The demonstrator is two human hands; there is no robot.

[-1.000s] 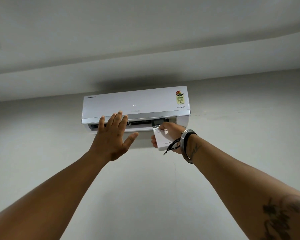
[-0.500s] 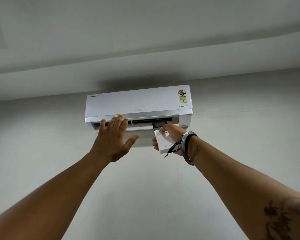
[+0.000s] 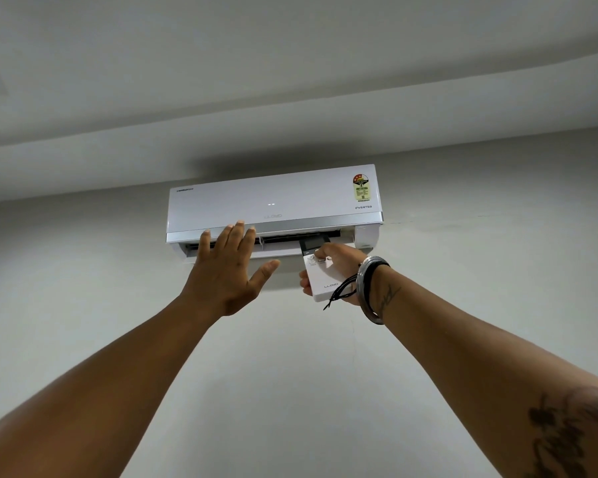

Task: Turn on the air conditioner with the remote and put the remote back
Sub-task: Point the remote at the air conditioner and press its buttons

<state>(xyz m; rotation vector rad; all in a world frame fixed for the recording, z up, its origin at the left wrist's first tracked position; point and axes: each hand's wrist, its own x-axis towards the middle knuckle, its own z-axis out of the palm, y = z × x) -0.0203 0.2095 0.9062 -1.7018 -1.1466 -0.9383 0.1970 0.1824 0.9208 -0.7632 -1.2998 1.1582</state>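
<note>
Fingers (image 3: 302, 282) wrap remote (image 3: 320, 274), thumb (image 3: 325, 251) on buttons

The air conditioner (image 3: 273, 205) is white, with a shiny silver strip along its bottom edge and two tiny white lights in the middle. At its 2 o'clock corner sits a sticker (image 3: 361, 188) in red, yellow, green and black. The remote (image 3: 323, 281) is white with a dark grey screen on top. The bangle (image 3: 368, 288) is silver, beside black cords. The wall (image 3: 83, 270) is pale grey.
</note>
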